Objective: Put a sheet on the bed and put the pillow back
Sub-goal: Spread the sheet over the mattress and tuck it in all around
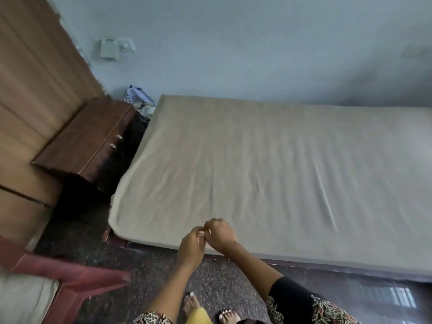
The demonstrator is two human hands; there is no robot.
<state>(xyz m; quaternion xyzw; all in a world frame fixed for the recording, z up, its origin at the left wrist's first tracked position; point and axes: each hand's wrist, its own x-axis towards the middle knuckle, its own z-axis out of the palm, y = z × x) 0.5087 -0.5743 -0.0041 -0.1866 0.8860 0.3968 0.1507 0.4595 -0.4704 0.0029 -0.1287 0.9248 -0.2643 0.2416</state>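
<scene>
Sheet (pixel 257 160) is spread over the bed (pixel 339 268), beige and flat, with long creases running across the middle. At the bed's left end the corner hangs loose over the edge and isn't tucked. By my read the step in hand is finishing the near edge, then fetching the pillow.

To do it well I'd take the hem at the bed's near side with both hands apart, pull toward me to draw the creases out, then tuck the loose left corner under. Don't drag one side only, or the far edge against the wall slides off.

Left hand (pixel 192 244) and right hand (pixel 221 232) hover together just over the bed's near edge, towards its left end. Both forearms reach forward from below, and the wrists angle inward so the knuckles meet. Fingers on both are curled, with the tips touching between the two hands. I cannot tell whether they pinch a bit of cloth, a thread or nothing. Neither palm lies on the sheet.

Pillow (pixel 23 300): probably the pale padded thing off the bed's left end, well apart from it, on a red chair (pixel 77 274). It's only partly in view. Nothing pillow-like is on the bed.

A nightstand (pixel 88 141) stands just beside the bed's left end.
</scene>
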